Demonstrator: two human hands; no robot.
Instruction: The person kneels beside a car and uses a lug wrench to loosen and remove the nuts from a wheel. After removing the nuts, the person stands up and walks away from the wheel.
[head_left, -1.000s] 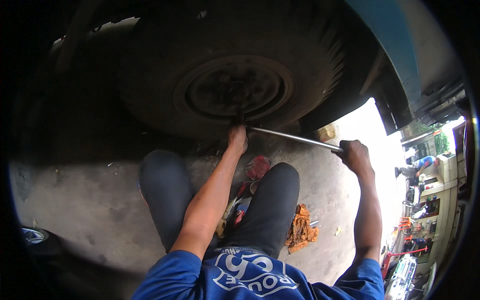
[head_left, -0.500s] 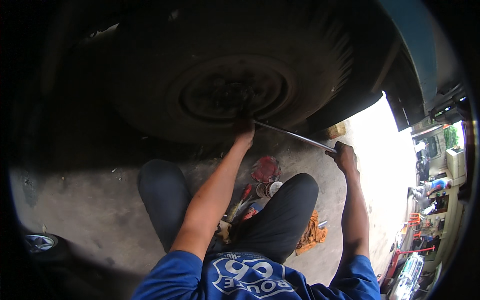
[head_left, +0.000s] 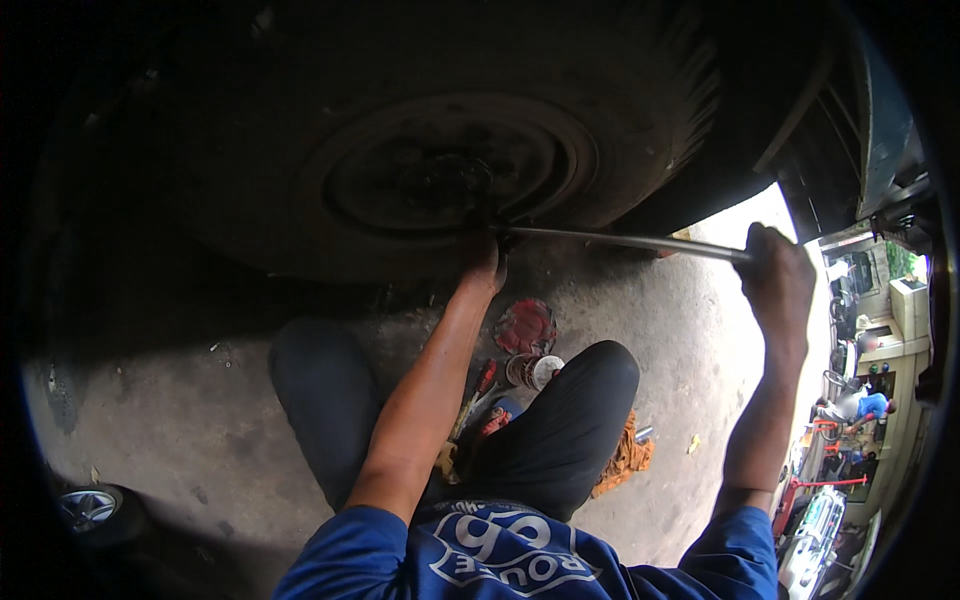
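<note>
A large dark wheel [head_left: 575, 165] with a heavily treaded tyre [head_left: 665, 125] fills the upper middle, its hub in deep shadow. A long metal wrench bar [head_left: 630, 240] runs nearly level from the lower part of the hub out to the right. My right hand [head_left: 778, 280] is closed round the bar's outer end. At the inner end, my left hand [head_left: 482, 258] is closed at the wrench's head, close against the wheel. Shadow hides its fingertips and whatever the head sits on.
Between my knees lie a red dish [head_left: 525, 328], a tin [head_left: 546, 373] and a red-handled tool [head_left: 486, 376]. An orange rag [head_left: 622, 465] is by my right knee. A loose wheel [head_left: 92, 508] lies lower left. Blue bodywork [head_left: 885, 110] overhangs the right; a person [head_left: 872, 405] is beyond.
My right hand has moved right and up, closer to view, swinging the bar from a downward slant to nearly level. My left hand has stayed at the hub.
</note>
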